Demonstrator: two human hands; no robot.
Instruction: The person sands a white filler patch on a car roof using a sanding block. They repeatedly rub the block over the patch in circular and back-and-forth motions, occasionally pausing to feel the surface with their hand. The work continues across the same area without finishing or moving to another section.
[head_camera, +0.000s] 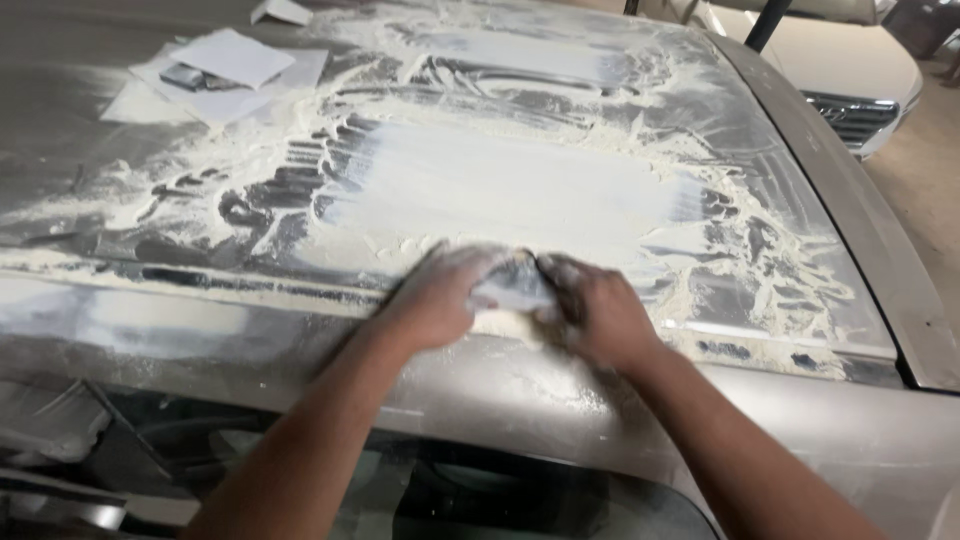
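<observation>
- Sanding block (512, 285): small grey pad, partly blurred, pressed flat on the car roof (560, 190) at its near edge, just above the windscreen (520, 500). It sits between the two hands; only its middle shows.
- Left hand (437, 297): closed on the block's left end, fingers curled over the top, dusted white.
- Right hand (598, 312): closed on the block's right end, touching the left hand's fingertips or nearly so. Both hands are clamped on the same block.
- Beyond the hands: broad patch of pale filler (500, 185), sanded smooth in the centre, ringed with loose white dust (740, 250) and darker scraped streaks.
- Far beyond the left hand: loose sheets of paper (225, 65) lying on the roof, well apart from the working area.
- Far beyond the right hand: front of a white car (850, 100).
- Risk, judged: the block is at the patch's border, so uneven pressure from one hand could tilt it and cut a groove or expose bare metal at the roof edge.
- Risk, judged: heavy dust under the block may clog it and score the surface.
- Risk, judged: dusty fingers could slip off the block towards the windscreen.
</observation>
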